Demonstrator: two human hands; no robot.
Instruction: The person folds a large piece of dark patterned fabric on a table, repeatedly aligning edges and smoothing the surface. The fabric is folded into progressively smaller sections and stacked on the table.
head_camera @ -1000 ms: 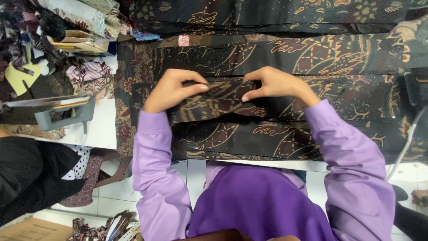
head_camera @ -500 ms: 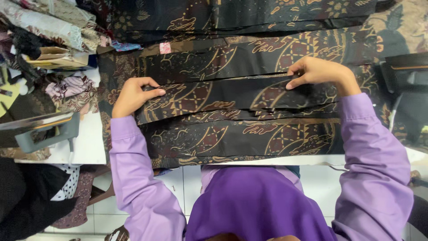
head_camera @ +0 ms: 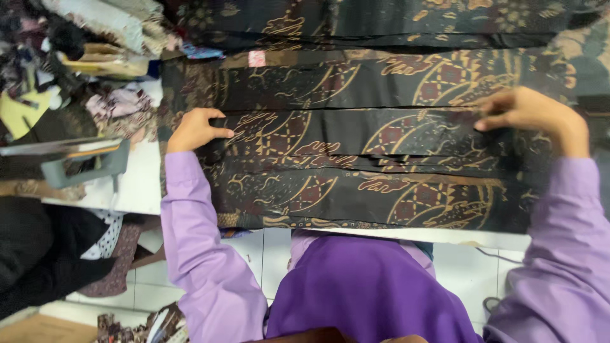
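Note:
A long strip of black batik cloth (head_camera: 356, 136) with gold and maroon patterns lies stretched across a stack of similar cloth strips (head_camera: 356, 197) on the white table (head_camera: 136, 187). My left hand (head_camera: 194, 129) pinches the strip's left end. My right hand (head_camera: 530, 114) pinches its right end, far out to the right. Both arms wear purple sleeves.
A grey clothes iron (head_camera: 70, 159) rests at the table's left edge. Heaps of patterned fabric scraps (head_camera: 95, 38) and a yellow piece lie at the upper left. More dark batik cloth (head_camera: 381, 22) covers the far side. Another person in black (head_camera: 38, 254) sits at the left.
My hands have drawn apart from the middle, spreading the folded strip out to full length. My right hand went far to the right; my left moved a little left.

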